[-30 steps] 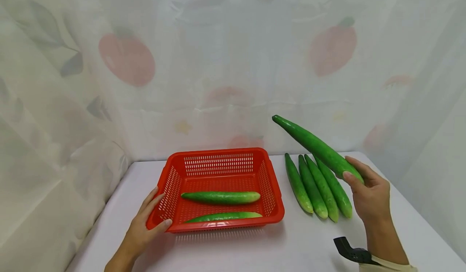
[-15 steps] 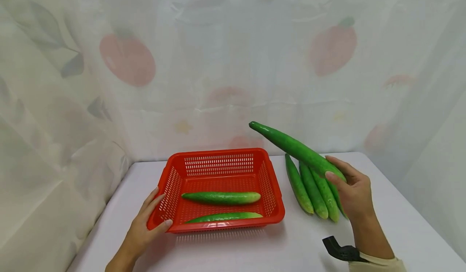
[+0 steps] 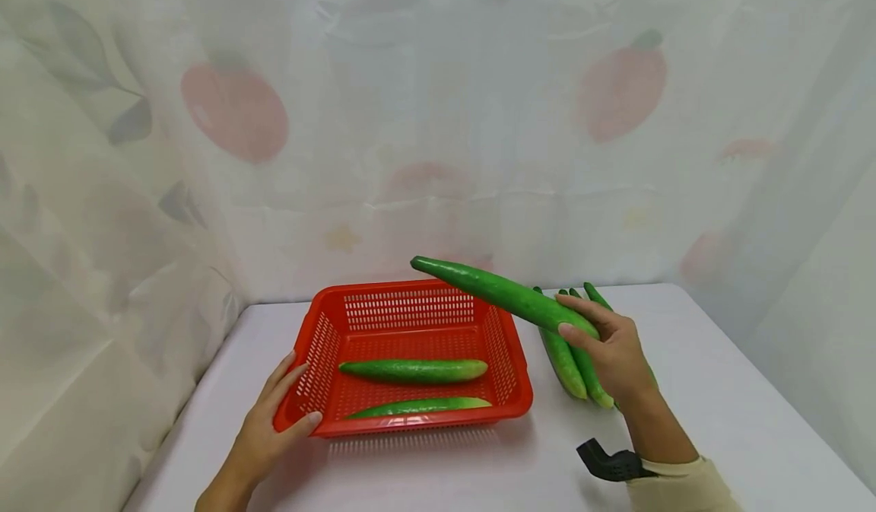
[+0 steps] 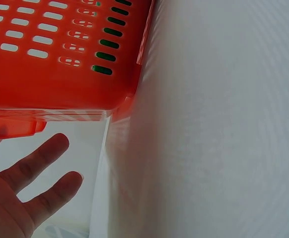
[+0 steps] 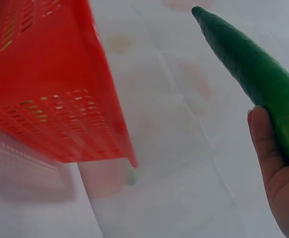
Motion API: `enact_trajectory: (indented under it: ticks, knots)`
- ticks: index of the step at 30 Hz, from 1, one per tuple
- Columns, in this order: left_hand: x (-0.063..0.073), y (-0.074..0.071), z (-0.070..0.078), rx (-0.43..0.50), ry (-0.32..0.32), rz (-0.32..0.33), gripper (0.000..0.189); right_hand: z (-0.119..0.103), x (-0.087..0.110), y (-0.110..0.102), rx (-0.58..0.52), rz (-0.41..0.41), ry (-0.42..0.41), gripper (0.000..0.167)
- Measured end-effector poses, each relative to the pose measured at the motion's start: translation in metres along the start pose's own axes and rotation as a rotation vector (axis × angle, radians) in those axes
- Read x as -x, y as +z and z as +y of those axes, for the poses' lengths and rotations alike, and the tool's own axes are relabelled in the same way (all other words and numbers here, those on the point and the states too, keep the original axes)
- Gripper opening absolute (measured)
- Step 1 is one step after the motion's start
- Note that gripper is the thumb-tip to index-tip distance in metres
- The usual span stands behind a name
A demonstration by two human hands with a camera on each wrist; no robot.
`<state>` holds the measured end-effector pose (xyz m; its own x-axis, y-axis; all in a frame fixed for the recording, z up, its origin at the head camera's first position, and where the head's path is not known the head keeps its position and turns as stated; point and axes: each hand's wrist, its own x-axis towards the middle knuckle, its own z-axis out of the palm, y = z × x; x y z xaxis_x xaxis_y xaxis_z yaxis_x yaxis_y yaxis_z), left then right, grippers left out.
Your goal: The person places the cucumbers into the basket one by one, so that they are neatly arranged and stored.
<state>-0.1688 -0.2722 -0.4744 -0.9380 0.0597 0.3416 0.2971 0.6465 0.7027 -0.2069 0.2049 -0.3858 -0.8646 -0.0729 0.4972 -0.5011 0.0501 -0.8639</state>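
Observation:
In the head view my right hand (image 3: 612,348) grips a long green cucumber (image 3: 503,291) near its thick end. Its thin dark end points left, over the back right part of the red plastic basket (image 3: 311,337). The right wrist view shows the thumb along this cucumber (image 5: 263,74). Two cucumbers lie crosswise inside the basket, one in the middle (image 3: 414,371) and another (image 3: 427,405) partly behind the front rim. My left hand (image 3: 263,424) rests against the basket's front left corner, its thumb at the rim; in the left wrist view the fingers (image 4: 37,161) are straight and spread.
Several more cucumbers (image 3: 564,364) lie side by side on the white table (image 3: 712,390), right of the basket, partly hidden by my right hand. A pale curtain (image 3: 424,116) with fruit prints hangs behind the table. A black wrist mount (image 3: 609,462) sits by the right sleeve.
My right hand has carried the cucumber left and slightly down, from above the row of cucumbers to the basket's right side. The left hand and the basket have stayed in place.

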Motion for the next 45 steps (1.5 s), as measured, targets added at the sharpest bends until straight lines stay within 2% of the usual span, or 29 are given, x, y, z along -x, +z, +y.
enact_trajectory:
  ticks: [7,15,21,27,31,35,40,45]
  knots:
    - [-0.001,0.0,0.002,-0.002,-0.008,-0.003,0.068,0.012,-0.005,0.018,0.117,-0.09,0.039,0.036]
    - [-0.001,-0.001,-0.001,-0.021,-0.021,-0.006,0.068,0.026,-0.013,0.04,0.058,-0.233,0.068,0.034]
    - [0.0,0.0,-0.002,0.001,-0.013,-0.002,0.068,0.036,-0.018,0.058,0.039,-0.328,0.058,0.033]
    - [0.0,0.001,-0.001,0.005,-0.003,-0.004,0.068,0.034,-0.021,0.076,0.063,-0.402,0.118,0.032]
    - [-0.001,0.002,-0.001,0.015,-0.009,-0.015,0.068,0.021,-0.019,0.086,0.101,-0.467,0.15,0.031]
    - [0.0,0.0,-0.002,0.008,-0.029,-0.021,0.068,0.016,-0.02,0.093,0.157,-0.496,0.159,0.031]
    - [0.001,-0.004,0.0,0.003,-0.027,-0.02,0.068,0.035,-0.024,0.099,0.21,-0.526,0.175,0.031]
    - [0.002,-0.005,0.002,0.009,-0.037,-0.024,0.067,0.044,-0.026,0.104,0.258,-0.563,0.182,0.028]
